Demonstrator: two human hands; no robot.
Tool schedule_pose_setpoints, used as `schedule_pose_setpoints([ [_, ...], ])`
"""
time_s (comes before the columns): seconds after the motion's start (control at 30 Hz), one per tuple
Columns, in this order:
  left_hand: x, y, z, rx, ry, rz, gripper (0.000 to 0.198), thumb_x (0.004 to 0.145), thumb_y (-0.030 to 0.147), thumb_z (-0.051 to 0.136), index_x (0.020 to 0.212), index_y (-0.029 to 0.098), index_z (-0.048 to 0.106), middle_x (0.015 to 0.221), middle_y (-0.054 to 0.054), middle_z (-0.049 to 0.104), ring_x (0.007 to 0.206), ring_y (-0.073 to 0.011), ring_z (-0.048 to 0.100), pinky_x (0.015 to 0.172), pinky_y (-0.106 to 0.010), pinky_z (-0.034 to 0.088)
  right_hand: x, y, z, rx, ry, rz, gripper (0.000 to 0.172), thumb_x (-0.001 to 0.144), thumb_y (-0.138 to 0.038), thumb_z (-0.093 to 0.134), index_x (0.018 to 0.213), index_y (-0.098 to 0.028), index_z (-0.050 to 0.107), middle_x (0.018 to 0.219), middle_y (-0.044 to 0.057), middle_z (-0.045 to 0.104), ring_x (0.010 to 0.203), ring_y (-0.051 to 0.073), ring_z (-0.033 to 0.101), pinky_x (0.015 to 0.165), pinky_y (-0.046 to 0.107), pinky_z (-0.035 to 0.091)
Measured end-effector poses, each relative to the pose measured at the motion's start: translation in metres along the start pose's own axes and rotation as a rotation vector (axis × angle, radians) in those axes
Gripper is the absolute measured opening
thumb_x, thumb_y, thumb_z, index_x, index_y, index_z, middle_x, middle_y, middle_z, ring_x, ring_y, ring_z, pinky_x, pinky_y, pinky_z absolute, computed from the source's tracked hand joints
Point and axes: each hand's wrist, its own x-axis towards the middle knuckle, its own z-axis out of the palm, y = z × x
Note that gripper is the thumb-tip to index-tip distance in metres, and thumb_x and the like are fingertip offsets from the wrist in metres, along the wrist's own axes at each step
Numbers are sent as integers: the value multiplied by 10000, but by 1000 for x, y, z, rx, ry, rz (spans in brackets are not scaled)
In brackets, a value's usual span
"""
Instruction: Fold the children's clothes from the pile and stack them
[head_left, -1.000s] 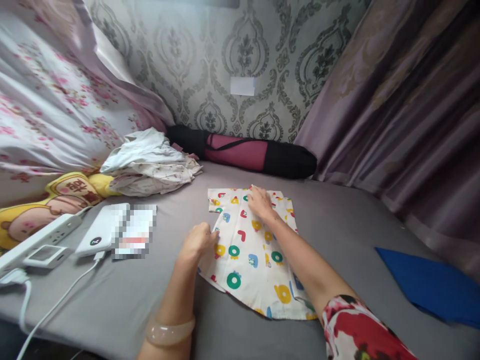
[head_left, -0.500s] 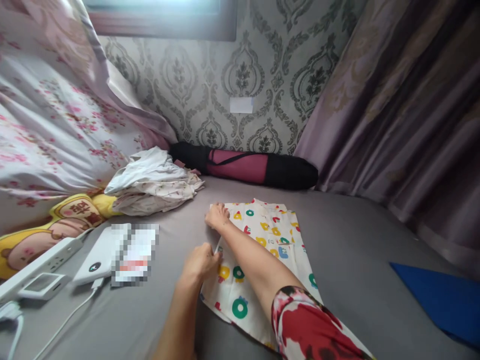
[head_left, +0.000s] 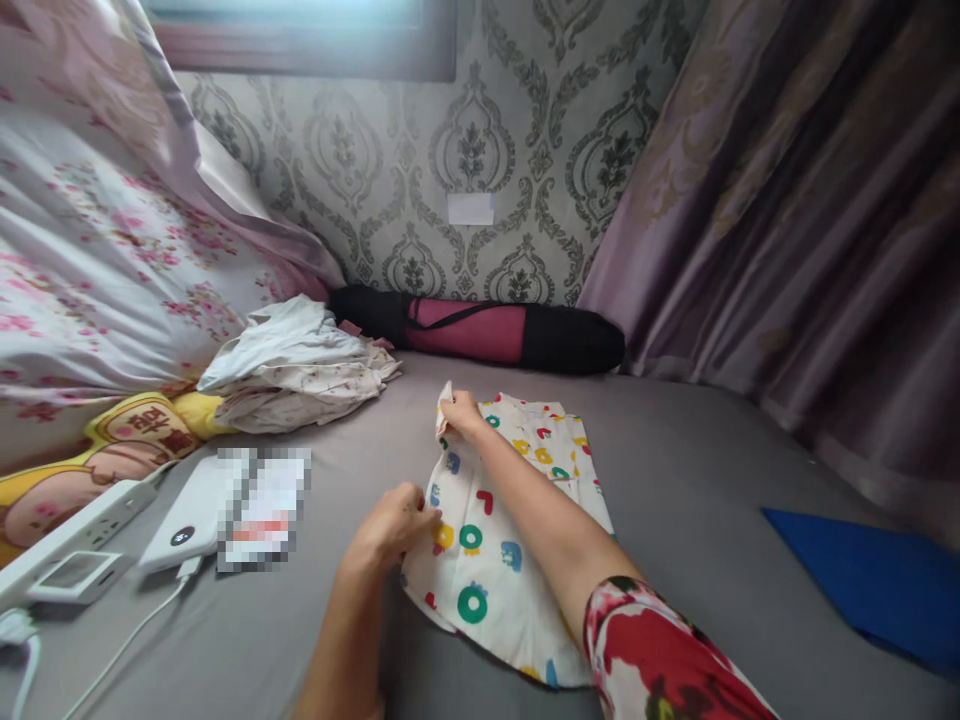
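Note:
A white garment [head_left: 495, 590] printed with colourful letters and rings lies folded on the grey bed sheet. My right hand [head_left: 461, 414] pinches its far left corner, where a bit of cloth stands up above the fingers. Lower down, my left hand [head_left: 401, 522] is closed at the garment's left edge, thumb and finger on the cloth. My right forearm crosses over the garment and hides part of it. I cannot tell how many layers either hand holds.
A pile of crumpled cloth [head_left: 300, 375] lies at the left, with a yellow plush cushion [head_left: 105, 445], a power strip [head_left: 82, 535] and a white power bank [head_left: 191, 525] nearby. A black and maroon bag [head_left: 480, 333] lies along the wall. A blue flat item [head_left: 862, 585] is at the right.
My right hand has moved slightly right, raising the garment's far left corner and turning it up. The left hand stays at the left edge. The view has shifted a little.

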Motion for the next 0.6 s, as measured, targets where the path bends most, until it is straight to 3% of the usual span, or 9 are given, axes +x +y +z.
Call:
schedule_pose_setpoints([
  [0.17, -15, 14, -2, -95, -42, 102, 144, 749, 320, 492, 727, 181, 460, 680, -37, 622, 447, -141, 574, 359, -204, 409, -10, 11, -45, 303, 67, 4, 63, 812, -217, 553, 841, -175, 591, 738, 3, 676, 669, 150, 667, 548, 194, 500],
  [0.33, -23, 24, 4, -130, -11, 185, 126, 766, 309, 480, 768, 190, 440, 638, -1, 584, 399, -100, 503, 346, -187, 364, -32, 24, -83, 491, 92, 28, 78, 802, -166, 518, 875, -182, 540, 770, 10, 657, 639, 160, 661, 531, 256, 540],
  [0.6, -22, 37, 21, -205, -60, 208, 180, 775, 353, 525, 794, 189, 453, 709, -8, 606, 440, -87, 523, 369, -168, 388, -54, 55, -116, 537, 93, 59, 110, 847, -198, 502, 952, -195, 534, 862, 34, 692, 694, 162, 675, 586, 277, 561],
])
